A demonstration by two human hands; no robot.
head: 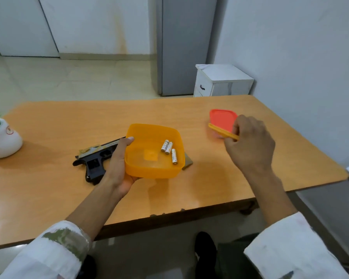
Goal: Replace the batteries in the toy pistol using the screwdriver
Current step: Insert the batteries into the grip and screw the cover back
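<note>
Batteries (pixel 169 150), three of them, lie loose in the right half of the orange tub (pixel 141 170), and the left hand (pixel 119 164) has that tub in a cradling grip, palm under its left side and thumb hooked over the rim. It sits about mid-table (pixel 69 121), seemingly raised a little.

The toy pistol (pixel 97 158) lies flat on the wood just behind that hand, muzzle end hidden by the tub and grip pointing to the near edge. Nobody is touching it.

Over toward the far right corner, the right hand (pixel 250 141) is curled round a red lid (pixel 222 117), held tilted above the table. A thin yellow bar (pixel 220 130) crosses the lid's near side by the fingers. Lid rim or screwdriver? Cannot tell, it's blurred.

A tan piece (pixel 187 162) peeks out from under the tub's right corner, and a white plant pot (pixel 2 141) sits at the left edge.

The danger is that one-handed hold. Tip the tub toward its right wall and those cells roll, hop the rim and run for the near edge. A careless left elbow could shove the pistol too. And if spent cells join these in the tub, fresh and flat get muddled. The tan piece could also get knocked off when the tub lands.
</note>
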